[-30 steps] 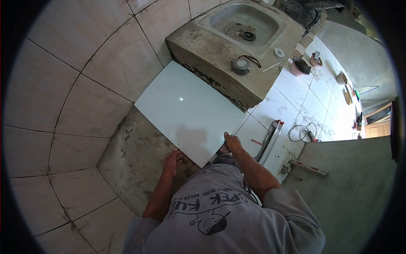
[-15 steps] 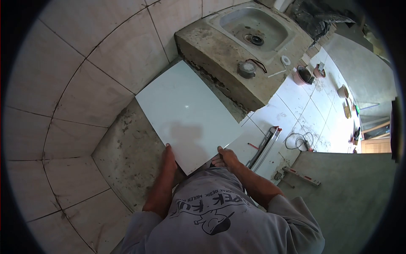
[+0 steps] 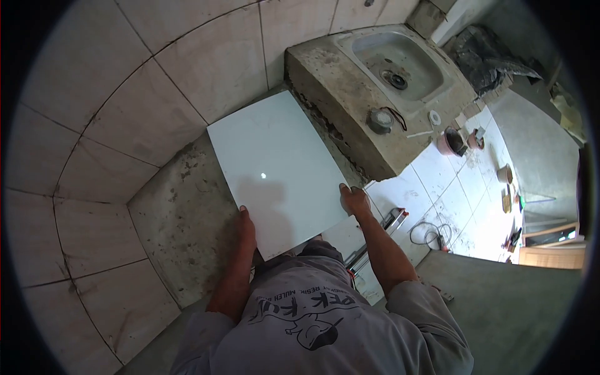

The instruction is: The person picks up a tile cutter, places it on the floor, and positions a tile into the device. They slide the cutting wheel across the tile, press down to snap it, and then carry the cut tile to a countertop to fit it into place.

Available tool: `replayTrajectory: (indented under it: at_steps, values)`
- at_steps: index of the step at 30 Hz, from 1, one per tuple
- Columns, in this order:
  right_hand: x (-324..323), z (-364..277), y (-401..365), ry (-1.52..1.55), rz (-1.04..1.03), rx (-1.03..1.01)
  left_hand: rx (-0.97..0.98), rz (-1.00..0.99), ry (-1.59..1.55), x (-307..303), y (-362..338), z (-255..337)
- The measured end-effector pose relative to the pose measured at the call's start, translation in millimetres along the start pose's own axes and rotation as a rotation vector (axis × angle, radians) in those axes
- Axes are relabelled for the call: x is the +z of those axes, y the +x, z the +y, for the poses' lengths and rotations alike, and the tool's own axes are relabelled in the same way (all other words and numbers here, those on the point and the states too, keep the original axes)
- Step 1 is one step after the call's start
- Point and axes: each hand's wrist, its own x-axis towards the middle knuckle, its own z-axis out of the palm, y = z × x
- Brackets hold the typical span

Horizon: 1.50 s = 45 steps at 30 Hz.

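Observation:
A large glossy white tile [image 3: 284, 150] spans the space in front of my body, its far end near the wall and the concrete counter. My left hand [image 3: 246, 230] grips the tile's left edge near the close corner, thumb on top and fingers hidden underneath. On the opposite edge, my right hand [image 3: 355, 201] holds the tile with the thumb over its face and the fingers curled at the side. Bare rough concrete [image 3: 187, 219] shows to the left of the tile. Whether the tile's underside touches anything is hidden.
A concrete counter [image 3: 337, 94] with a grey sink [image 3: 400, 69] stands ahead to the right; a round tape-like object [image 3: 380, 120] lies on it. Tiled wall [image 3: 156, 94] curves along the left. Buckets [image 3: 450, 142], a cable [image 3: 431, 234] and a tile cutter [image 3: 392, 220] sit on the white floor.
My right hand has slid forward along the tile's right edge. The tile has turned slightly, and the view has shifted. My left hand stays on the left edge.

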Motion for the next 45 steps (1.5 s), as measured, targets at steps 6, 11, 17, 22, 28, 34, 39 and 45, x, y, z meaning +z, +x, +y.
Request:
replayTrajectory:
  at_steps: [6,11,17,22,28,34,39,45]
  values:
    - [6,5,22,-0.106,-0.162,-0.013,0.111,0.166,0.183,-4,-1,-6]
    - [28,13,40,0.031,-0.17,-0.018,0.129,0.101,0.097,-10,-9,0]
    - [22,3,4,0.121,-0.131,0.057,0.099,0.122,0.057,-7,-49,28]
    - [36,19,-50,0.135,-0.104,-0.132,0.184,0.429,0.128,-42,-89,3]
    - [77,8,-79,0.068,-0.29,-0.171,0.076,0.456,-0.1,-97,-139,-7]
    - [126,-14,-97,0.105,-0.266,-0.373,0.135,0.618,-0.166,-147,-144,-23]
    - [134,-40,-115,-0.044,-0.43,-0.314,0.107,0.688,-0.121,-174,-145,-18]
    - [145,-56,-128,-0.213,-0.605,-0.33,0.166,0.768,0.178,-233,-121,-42]
